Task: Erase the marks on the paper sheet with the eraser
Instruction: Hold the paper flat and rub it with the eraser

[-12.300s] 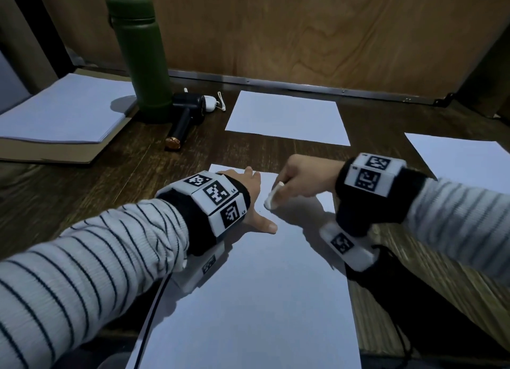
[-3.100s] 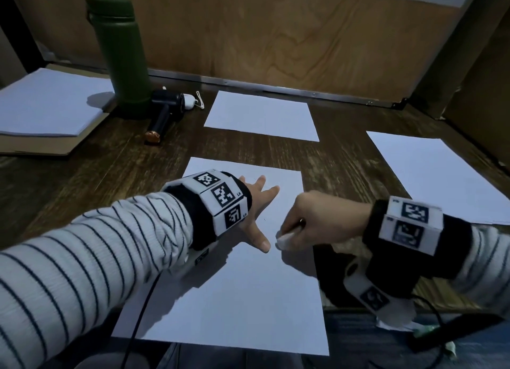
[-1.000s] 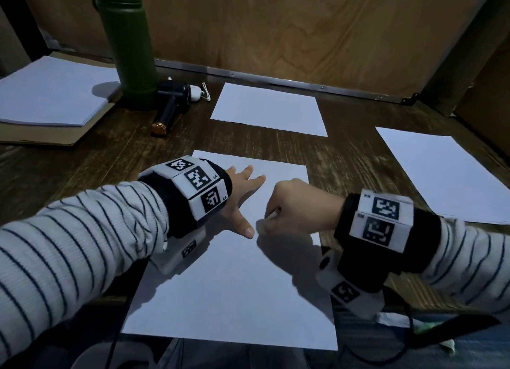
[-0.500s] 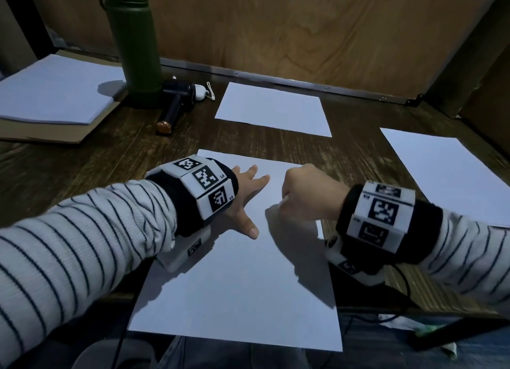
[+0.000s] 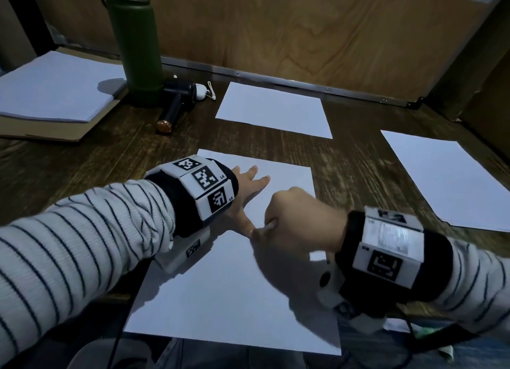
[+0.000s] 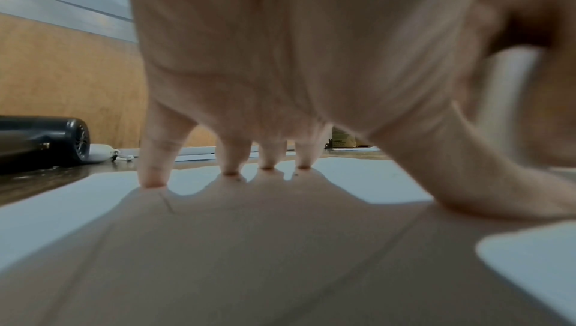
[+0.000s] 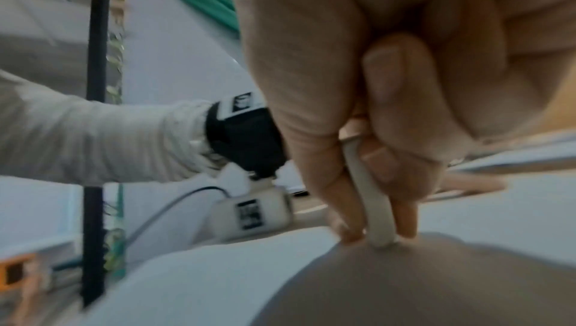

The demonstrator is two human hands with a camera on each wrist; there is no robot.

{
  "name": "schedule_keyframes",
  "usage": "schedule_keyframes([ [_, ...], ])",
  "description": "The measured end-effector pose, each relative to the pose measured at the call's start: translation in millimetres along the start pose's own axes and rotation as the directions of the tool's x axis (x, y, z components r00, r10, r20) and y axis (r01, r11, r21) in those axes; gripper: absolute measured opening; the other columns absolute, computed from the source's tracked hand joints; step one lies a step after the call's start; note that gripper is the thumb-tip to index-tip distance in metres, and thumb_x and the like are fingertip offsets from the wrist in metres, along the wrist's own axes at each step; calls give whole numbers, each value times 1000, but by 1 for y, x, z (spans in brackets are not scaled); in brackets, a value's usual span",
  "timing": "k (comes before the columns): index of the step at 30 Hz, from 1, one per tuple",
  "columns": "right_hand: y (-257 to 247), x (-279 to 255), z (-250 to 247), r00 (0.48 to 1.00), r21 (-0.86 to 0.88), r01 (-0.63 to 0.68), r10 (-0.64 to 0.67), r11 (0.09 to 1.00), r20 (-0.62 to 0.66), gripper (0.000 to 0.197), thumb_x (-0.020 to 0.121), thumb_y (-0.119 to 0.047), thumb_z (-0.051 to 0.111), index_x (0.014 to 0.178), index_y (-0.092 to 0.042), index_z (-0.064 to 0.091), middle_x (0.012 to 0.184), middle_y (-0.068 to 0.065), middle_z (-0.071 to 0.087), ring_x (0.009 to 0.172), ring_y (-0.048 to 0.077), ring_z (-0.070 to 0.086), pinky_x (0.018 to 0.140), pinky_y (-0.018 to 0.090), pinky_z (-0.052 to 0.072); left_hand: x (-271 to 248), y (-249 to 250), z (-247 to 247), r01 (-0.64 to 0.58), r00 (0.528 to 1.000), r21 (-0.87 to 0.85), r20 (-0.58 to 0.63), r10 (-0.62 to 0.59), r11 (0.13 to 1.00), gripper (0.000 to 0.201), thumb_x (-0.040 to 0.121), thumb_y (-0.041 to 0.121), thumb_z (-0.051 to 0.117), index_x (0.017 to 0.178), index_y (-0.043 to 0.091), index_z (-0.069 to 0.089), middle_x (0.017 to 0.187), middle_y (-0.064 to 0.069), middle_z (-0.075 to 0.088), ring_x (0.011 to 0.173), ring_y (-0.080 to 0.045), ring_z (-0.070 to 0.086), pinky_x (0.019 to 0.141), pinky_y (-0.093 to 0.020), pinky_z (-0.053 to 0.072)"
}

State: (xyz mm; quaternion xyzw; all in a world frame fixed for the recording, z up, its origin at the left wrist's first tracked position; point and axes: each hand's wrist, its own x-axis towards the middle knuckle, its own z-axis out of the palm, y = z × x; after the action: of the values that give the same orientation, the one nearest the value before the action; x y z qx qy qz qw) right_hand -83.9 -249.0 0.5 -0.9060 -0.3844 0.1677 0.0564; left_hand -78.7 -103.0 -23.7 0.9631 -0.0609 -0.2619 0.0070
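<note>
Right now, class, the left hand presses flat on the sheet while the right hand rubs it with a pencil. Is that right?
Not quite. The right hand pinches a white eraser, not a pencil; the right wrist view shows its edge touching the sheet. The left hand does press flat on the sheet, fingers spread.

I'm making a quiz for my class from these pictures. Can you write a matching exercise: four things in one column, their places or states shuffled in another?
Things:
1. left hand
2. eraser
3. bottle
4. paper stack

Places or states:
A. on cardboard, far left
B. flat on the sheet
C. pinched in the right hand
D. upright beside a black gadget

Pairs: 1-B, 2-C, 3-D, 4-A
</note>
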Motion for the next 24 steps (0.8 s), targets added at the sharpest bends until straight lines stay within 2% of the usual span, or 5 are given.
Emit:
schedule_keyframes([
  [3,9,0,0,999,25,-40,40,999,3,48,79,-27,59,41,-12,34,31,3,33,41,16,32,48,25,32,1,-1,0,2,1000,5,6,-2,1000,128,60,71,68,148,29,-15,158,-2,-18,146,-32,-7,114,-54,9],
  [8,43,11,-19,970,-52,-239,236,970,-53,35,81,-18,57,51,-8,42,54,7,40,54,23,42,48,24,32,2,-1,-1,38,999,19,-1,-38,999,119,67,71,62,148,29,-14,158,-1,-17,147,-30,-4,114,-54,12],
  [12,52,7,-25,992,62,-124,126,990,-24,27,92,-27,52,72,-10,59,75,-1,54,72,17,51,62,28,37,2,-4,-6,104,994,46,13,-105,993,116,69,71,59,149,28,-14,159,-2,-15,147,-30,1,114,-53,16],
  [17,44,-9,-18,992,160,-32,12,987,125,29,98,-35,38,110,-12,51,102,-1,56,97,20,54,84,31,44,0,-13,-9,156,988,31,-18,-155,987,110,74,71,54,150,24,-9,159,-4,-10,146,-30,10,114,-48,19],
  [24,66,11,-20,977,37,-114,105,993,188,31,100,-28,34,69,-28,28,71,-6,40,67,17,42,57,23,31,-22,-35,-13,175,983,-25,57,-174,984,110,76,57,65,150,24,-8,159,1,-11,147,-20,4,118,-37,12],
])
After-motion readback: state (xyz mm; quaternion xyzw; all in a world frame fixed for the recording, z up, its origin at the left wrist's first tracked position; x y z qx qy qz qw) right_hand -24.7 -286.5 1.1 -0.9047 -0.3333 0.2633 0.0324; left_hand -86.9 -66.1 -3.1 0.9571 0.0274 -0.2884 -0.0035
